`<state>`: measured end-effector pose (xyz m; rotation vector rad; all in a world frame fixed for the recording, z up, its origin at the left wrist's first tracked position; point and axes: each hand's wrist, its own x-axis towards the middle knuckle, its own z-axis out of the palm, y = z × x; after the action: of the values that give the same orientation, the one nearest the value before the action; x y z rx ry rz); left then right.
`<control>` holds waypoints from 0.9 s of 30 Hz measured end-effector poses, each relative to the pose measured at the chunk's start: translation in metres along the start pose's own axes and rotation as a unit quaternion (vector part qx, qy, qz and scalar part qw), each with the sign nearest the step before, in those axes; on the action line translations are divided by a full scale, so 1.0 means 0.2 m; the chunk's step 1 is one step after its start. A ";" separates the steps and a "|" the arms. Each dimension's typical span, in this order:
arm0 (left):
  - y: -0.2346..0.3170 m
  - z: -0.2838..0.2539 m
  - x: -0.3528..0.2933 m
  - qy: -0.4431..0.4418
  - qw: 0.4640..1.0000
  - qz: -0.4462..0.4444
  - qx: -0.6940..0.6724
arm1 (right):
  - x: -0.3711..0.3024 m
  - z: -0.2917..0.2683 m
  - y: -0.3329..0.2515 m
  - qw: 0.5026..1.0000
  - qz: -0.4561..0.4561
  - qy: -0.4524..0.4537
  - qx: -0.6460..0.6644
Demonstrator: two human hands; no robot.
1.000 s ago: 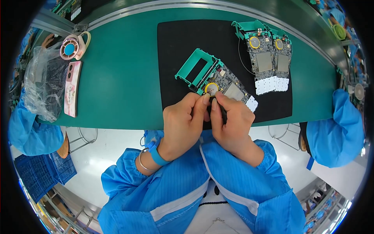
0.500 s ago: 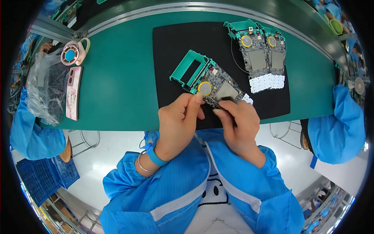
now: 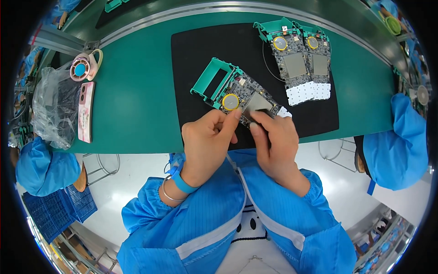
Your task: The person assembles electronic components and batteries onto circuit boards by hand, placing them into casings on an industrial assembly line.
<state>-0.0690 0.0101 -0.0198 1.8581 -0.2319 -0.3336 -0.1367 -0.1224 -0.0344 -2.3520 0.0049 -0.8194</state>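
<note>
A circuit board [image 3: 267, 97] lies slanted on the black mat [image 3: 187, 55]. It bears a round coin cell [image 3: 230, 102], a flat metal shield [image 3: 260, 102] and, at its upper left end, a green plastic frame [image 3: 211, 78]. My left hand [image 3: 207, 139] is closed at the board's near edge, thumb tip just right of the coin cell. Its other fingers curl at the edge, partly hidden. My right hand [image 3: 278, 144] is closed beside it, index fingertip over the board by the shield, thumb at the near edge. Whatever lies between those fingertips is hidden.
Two more boards [image 3: 295, 66] with green frames and white lower ends overlap at the mat's far right; a thin cable runs beside them. At left are a phone [image 3: 86, 112], a small fan [image 3: 81, 69] and a clear plastic bag [image 3: 52, 107]. Blue-sleeved people sit on both sides.
My left thumb has slid right along the board's edge, away from the coin cell. The right index finger has shifted slightly over the board. The whole view has moved a little.
</note>
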 end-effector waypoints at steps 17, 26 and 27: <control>-0.02 0.00 0.00 0.008 1.000 0.008 0.006 | -0.03 0.09 -0.03 0.997 0.011 0.048 0.058; -0.03 0.01 0.01 0.017 0.999 0.026 0.027 | -0.01 0.08 -0.03 0.999 -0.030 0.029 -0.015; -0.02 0.00 0.00 0.018 0.999 0.029 0.027 | -0.01 0.08 -0.03 0.999 -0.041 0.011 -0.022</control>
<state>-0.0684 0.0104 -0.0240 1.9041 -0.2715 -0.2575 -0.1307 -0.1086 -0.0409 -2.3987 -0.0642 -0.8928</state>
